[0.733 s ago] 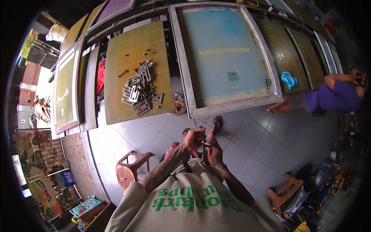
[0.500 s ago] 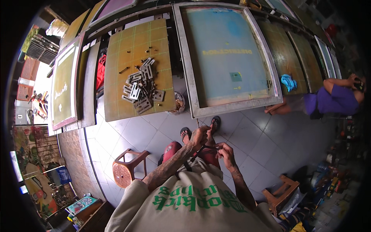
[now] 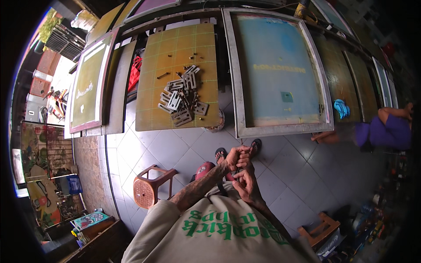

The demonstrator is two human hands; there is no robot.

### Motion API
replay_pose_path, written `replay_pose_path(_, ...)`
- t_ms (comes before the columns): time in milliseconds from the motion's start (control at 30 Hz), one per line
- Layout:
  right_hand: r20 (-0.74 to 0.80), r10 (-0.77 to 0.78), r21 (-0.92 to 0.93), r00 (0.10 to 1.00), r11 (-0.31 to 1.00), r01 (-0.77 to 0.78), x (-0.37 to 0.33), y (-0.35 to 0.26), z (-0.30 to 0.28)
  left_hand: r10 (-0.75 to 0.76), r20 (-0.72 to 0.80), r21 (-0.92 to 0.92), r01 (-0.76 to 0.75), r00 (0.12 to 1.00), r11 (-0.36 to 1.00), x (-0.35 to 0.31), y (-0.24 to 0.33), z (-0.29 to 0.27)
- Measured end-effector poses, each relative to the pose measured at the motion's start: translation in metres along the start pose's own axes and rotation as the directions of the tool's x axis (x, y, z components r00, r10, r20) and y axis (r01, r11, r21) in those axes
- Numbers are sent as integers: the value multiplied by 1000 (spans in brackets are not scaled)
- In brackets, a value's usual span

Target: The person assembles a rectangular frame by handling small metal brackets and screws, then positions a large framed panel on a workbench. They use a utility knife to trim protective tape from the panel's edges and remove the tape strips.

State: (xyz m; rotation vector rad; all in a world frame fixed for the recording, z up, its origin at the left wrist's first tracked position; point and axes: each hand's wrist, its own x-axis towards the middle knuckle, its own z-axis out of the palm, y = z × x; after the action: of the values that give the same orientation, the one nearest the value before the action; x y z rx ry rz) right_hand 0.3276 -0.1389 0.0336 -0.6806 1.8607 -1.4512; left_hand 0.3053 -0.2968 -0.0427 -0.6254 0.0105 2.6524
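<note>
My left hand (image 3: 238, 158) is closed round a thin metal rod (image 3: 241, 141), whose tip points up toward the near edge of a framed printing screen (image 3: 285, 131). Close beneath it, my right hand (image 3: 247, 184) has its fingers curled in. A narrow dark piece (image 3: 237, 172) shows between the two hands, but its kind is hard to make out. On the yellowish board (image 3: 151, 109) to the left lies a pile of slotted metal brackets (image 3: 180, 116) with bolts (image 3: 163, 75) scattered around.
A brown plastic stool (image 3: 144, 193) stands at left, another stool (image 3: 320, 230) at lower right. A bag (image 3: 215, 122) sits under the board. A blue cloth (image 3: 341, 108) rests on a further board. At far right is another person in purple (image 3: 388, 131).
My right hand has come in from the right, up against my left. The view has shifted, so the boards and screen appear farther right.
</note>
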Motion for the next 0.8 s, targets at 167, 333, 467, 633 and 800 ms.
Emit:
replay_pose_path(167,198,285,740,938,584,-334,-12,25,-25,-23,249,-135,58,968,989,11,0,-21)
replay_pose_path(333,25,304,561,952,784,-266,9,81,-21,29,298,-155,18,954,988,14,-3,-20)
replay_pose_path(467,78,201,340,977,915,-215,10,101,-17,155,-36,138,-148,987,979,4,-3,-10)
replay_pose_path(633,144,214,482,966,838,-257,30,81,-23,478,-151,868,-116,865,483,-31,-4,9)
replay_pose_path(800,18,165,121,986,979,-166,29,81,-28,678,-202,950,-28,707,311,-42,-18,23)
